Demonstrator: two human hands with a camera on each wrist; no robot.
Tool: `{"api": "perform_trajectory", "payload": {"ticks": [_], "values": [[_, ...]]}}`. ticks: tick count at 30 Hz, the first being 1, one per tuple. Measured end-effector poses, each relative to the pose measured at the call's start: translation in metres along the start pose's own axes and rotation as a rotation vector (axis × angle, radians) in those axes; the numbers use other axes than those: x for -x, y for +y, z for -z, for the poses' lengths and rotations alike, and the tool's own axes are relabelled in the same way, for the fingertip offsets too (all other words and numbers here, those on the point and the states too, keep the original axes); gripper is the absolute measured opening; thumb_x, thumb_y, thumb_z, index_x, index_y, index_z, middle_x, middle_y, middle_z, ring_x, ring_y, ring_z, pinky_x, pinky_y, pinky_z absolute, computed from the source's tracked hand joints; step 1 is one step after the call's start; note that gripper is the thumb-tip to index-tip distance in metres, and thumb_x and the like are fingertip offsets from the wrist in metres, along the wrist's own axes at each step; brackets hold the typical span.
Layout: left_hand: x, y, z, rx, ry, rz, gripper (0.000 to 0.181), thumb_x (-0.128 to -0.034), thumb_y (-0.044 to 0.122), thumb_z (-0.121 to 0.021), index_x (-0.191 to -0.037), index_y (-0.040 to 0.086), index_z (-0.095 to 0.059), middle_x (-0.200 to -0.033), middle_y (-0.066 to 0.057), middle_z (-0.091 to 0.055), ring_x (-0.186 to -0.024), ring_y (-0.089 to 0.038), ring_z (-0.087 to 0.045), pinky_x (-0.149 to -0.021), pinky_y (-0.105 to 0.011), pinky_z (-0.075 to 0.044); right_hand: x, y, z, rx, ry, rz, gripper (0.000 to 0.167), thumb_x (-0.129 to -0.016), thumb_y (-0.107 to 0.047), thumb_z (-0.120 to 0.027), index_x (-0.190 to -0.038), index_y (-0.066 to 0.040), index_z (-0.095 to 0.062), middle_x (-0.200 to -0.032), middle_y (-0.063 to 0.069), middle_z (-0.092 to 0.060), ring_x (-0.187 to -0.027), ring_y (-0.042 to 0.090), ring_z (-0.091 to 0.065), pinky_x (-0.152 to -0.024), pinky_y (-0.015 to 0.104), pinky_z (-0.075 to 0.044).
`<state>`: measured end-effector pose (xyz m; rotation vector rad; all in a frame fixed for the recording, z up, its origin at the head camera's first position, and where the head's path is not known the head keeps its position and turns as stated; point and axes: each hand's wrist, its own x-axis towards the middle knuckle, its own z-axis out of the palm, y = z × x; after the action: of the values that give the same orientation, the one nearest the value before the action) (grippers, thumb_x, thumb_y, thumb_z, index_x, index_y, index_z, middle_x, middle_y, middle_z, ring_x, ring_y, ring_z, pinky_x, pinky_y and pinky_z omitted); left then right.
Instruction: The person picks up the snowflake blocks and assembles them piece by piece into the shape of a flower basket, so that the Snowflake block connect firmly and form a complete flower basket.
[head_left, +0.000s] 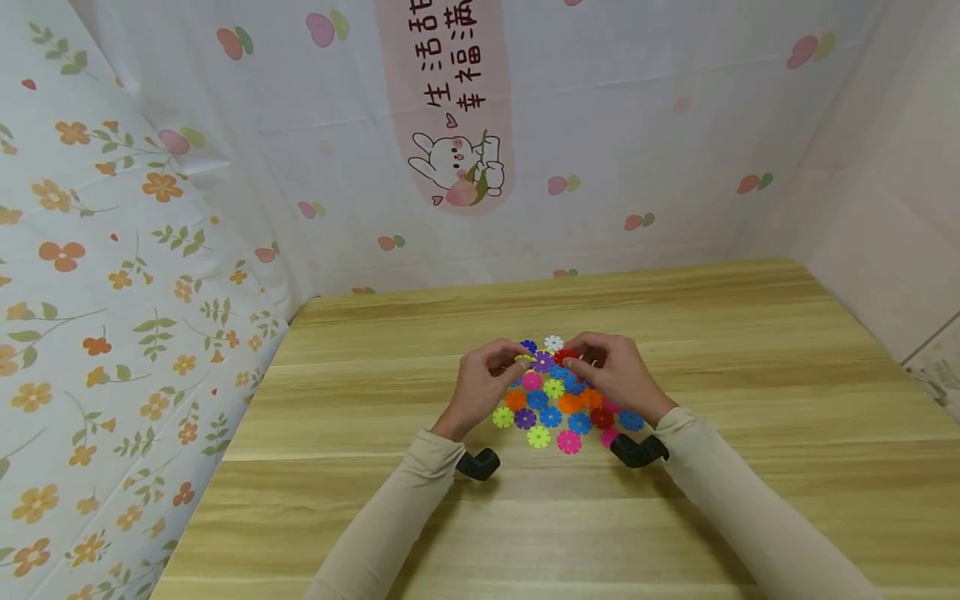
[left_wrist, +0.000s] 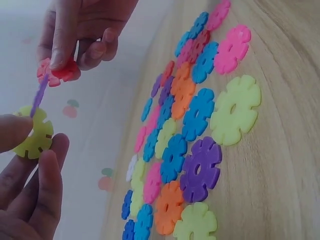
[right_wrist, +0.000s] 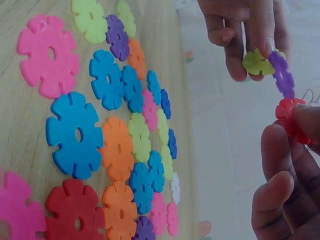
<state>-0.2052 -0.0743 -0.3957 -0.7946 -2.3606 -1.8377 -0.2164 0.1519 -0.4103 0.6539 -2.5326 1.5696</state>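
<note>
My left hand (head_left: 483, 383) pinches a yellow-green notched plastic disc (left_wrist: 40, 141) between thumb and fingers. In my right hand (head_left: 618, 375), the thumb and fingers pinch a red notched disc (right_wrist: 286, 111). Between them, a purple notched disc (right_wrist: 283, 76) stands edge-on in the wrist views, meeting the yellow-green disc on one side and the red one on the other. Whether its notches are fully seated at either end I cannot tell. Both hands are raised just above the far part of a spread of loose discs.
Many flat discs lie on the wood-grain table (head_left: 360, 500) below the hands, among them a pink disc (head_left: 569, 442), a blue disc (head_left: 632, 421) and a white disc (head_left: 553, 342). A patterned cloth (head_left: 637, 125) hangs behind the table. Black wrist mounts (head_left: 639, 451) jut inward.
</note>
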Motion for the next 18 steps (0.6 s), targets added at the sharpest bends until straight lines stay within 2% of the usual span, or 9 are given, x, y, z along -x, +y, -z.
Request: {"api": "perform_trajectory", "payload": {"ticks": [3,7,12,14,18], "values": [[-0.003,-0.013,-0.002,0.03,-0.005,0.02,0.018,-0.0918,0.005,-0.058,-0.107,-0.003,-0.064,-0.103,-0.012,-0.065,-0.088,-0.035,-0.063,-0.078,-0.035,-0.052,0.0,0.001,0.001,-0.014,-0.002,0.002,0.01,-0.088,-0.013,-0.065,-0.098,-0.011,-0.068,-0.082,0.006,-0.065,-0.064,0.035,-0.06,-0.055,0.04,-0.053],[-0.006,-0.029,-0.005,0.14,-0.012,0.123,0.015,-0.0937,0.008,-0.055,-0.104,0.006,-0.066,-0.104,-0.008,-0.061,-0.086,-0.038,-0.064,-0.076,-0.043,-0.052,0.0,0.001,-0.002,-0.033,-0.014,0.01,0.01,-0.089,-0.014,-0.064,-0.098,-0.01,-0.068,-0.083,0.008,-0.066,-0.064,0.034,-0.061,-0.056,0.043,-0.053],[-0.007,-0.027,-0.009,0.263,-0.032,0.238,0.016,-0.0957,0.006,-0.051,-0.106,0.005,-0.063,-0.101,-0.015,-0.06,-0.085,-0.037,-0.065,-0.077,-0.049,-0.05,0.0,0.001,-0.008,-0.009,-0.011,0.011,0.009,-0.088,-0.014,-0.065,-0.096,-0.012,-0.068,-0.082,0.011,-0.066,-0.061,0.033,-0.06,-0.054,0.043,-0.052],[-0.008,-0.026,-0.011,0.309,-0.049,0.255,0.019,-0.0962,0.004,-0.049,-0.111,0.002,-0.06,-0.104,-0.016,-0.06,-0.088,-0.036,-0.065,-0.08,-0.051,-0.048,-0.001,0.002,-0.01,0.008,-0.008,0.017,0.008,-0.088,-0.012,-0.065,-0.095,-0.012,-0.068,-0.081,0.011,-0.065,-0.06,0.032,-0.06,-0.052,0.038,-0.052],[-0.01,-0.021,-0.013,0.322,-0.046,0.256,0.02,-0.0961,0.001,-0.047,-0.113,-0.002,-0.058,-0.107,-0.017,-0.058,-0.091,-0.035,-0.064,-0.082,-0.047,-0.049,0.0,0.002,-0.012,0.048,-0.014,0.031,0.007,-0.087,-0.011,-0.066,-0.094,-0.013,-0.069,-0.08,0.005,-0.066,-0.058,0.029,-0.061,-0.051,0.031,-0.051]]}}
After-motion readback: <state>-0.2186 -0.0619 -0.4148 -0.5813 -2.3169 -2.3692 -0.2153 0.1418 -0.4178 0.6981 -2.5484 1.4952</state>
